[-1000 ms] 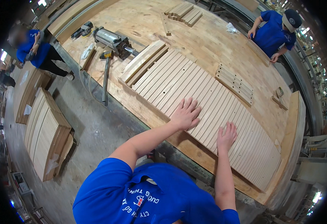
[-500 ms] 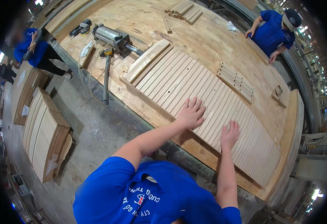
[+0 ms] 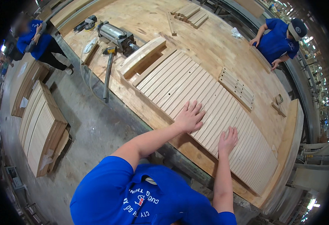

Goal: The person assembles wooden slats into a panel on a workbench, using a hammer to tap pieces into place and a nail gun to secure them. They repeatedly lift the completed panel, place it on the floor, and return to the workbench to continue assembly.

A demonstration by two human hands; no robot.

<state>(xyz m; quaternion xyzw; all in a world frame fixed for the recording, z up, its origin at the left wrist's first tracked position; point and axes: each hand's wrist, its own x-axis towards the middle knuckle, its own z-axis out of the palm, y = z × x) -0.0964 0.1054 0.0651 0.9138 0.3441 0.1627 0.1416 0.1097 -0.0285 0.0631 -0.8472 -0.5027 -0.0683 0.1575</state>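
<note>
A slatted wooden panel (image 3: 209,112) with narrow parallel strips and a few small dark holes lies flat on the workbench (image 3: 155,22). My left hand (image 3: 189,119) rests on its near edge around the middle, palm down and fingers spread. Farther right, my right hand (image 3: 228,141) lies on the slats with fingers stretched out. Neither hand grasps anything. Beyond the panel's left end sits a thick wooden block (image 3: 144,56), joined to the rod of a metal cylinder (image 3: 113,33). A gap shows between block and panel. A curved wooden rail (image 3: 290,138) borders the right end.
A hammer (image 3: 108,73) lies near the bench's left edge. Behind the panel are a drilled board (image 3: 236,89) and short wood pieces (image 3: 190,17). A co-worker (image 3: 281,41) holds a strip at far right; another person (image 3: 36,39) stands left, near stacked panels (image 3: 40,129).
The thick block has drawn back toward the cylinder, leaving a gap at the panel's left end. My hands keep nearly the same places on the slats. The whole view has shifted slightly.
</note>
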